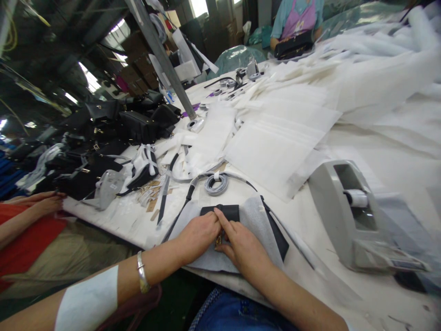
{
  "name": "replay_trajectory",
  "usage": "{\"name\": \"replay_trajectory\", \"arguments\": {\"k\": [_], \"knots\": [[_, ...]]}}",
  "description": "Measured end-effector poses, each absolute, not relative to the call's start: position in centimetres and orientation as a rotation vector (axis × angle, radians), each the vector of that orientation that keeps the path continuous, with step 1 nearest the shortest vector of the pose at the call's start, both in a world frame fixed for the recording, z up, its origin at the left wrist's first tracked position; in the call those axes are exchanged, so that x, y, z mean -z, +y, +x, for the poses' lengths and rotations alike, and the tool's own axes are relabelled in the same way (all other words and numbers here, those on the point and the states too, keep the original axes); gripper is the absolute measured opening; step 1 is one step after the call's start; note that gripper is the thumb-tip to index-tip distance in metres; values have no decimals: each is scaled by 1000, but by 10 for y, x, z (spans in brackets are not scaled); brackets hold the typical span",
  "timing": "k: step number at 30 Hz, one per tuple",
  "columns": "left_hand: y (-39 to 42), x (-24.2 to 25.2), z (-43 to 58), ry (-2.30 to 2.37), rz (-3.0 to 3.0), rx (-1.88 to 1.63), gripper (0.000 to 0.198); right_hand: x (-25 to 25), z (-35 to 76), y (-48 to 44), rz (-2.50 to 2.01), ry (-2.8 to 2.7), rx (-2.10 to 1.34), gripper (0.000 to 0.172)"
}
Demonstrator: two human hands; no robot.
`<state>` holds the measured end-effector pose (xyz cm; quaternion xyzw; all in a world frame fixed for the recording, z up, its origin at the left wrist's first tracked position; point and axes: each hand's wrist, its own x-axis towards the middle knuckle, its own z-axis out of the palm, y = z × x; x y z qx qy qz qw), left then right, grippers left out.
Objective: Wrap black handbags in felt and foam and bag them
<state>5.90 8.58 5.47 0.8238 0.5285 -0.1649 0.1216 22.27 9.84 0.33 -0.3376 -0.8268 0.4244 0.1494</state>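
Note:
In front of me a black handbag [278, 236] lies on the table, largely covered by a greyish-white wrapping sheet [255, 214]. A black flap [230, 211] shows across its middle. My left hand [198, 235] is closed on the bag at this flap, its fingertips partly hidden. From the other side my right hand [246, 246] meets it, with thumb and fingers closed around a gold-coloured clasp [218, 240]. Just beyond the bag, its strap carries a coiled grey-wrapped ring [216, 184].
A grey tape dispenser [325, 216] stands at the right. Thin white sheets [279, 133] spread behind the bag, near a metal post [165, 59]. Black bags [134, 126] pile up at the left, beside a co-worker's hands [48, 202]. Another person [298, 20] handles a black bag across the table.

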Motion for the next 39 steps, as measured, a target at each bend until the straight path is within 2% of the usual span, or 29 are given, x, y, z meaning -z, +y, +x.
{"name": "replay_trajectory", "arguments": {"k": [7, 13, 22, 26, 39], "knots": [[77, -52, 53, 1600, 2378, 412, 21, 0, 223, 97, -951, -2350, -1201, 93], [68, -53, 44, 1659, 2307, 256, 8, -4, 223, 99, -962, -2350, -1212, 93], [77, -60, 38, 1658, 2211, 28, 14, -1, 223, 98, -960, -2344, -1200, 94], [80, -62, 39, 1560, 2223, 6, 20, -3, 223, 99, -960, -2355, -1211, 95], [74, -57, 34, 1498, 2319, 87, 16, -1, 223, 100, -949, -2344, -1203, 86]]}}
